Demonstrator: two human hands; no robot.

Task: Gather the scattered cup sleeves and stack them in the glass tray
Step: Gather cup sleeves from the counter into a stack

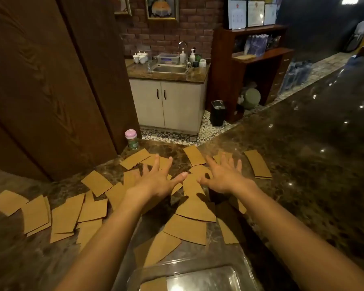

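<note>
Cup sleeves litter the bench; left hand and right hand, fingers spread wide, reach over those near its far edge, glass tray at near edge.

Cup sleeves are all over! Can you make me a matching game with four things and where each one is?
1 glass tray
2 pink-lidded jar
3 black bin
4 sink

A on the floor by the white cupboard
B on the counter, closest to the person
C beside the wooden door panel
D below the brick wall

Pairs: 1-B, 2-C, 3-A, 4-D
</note>
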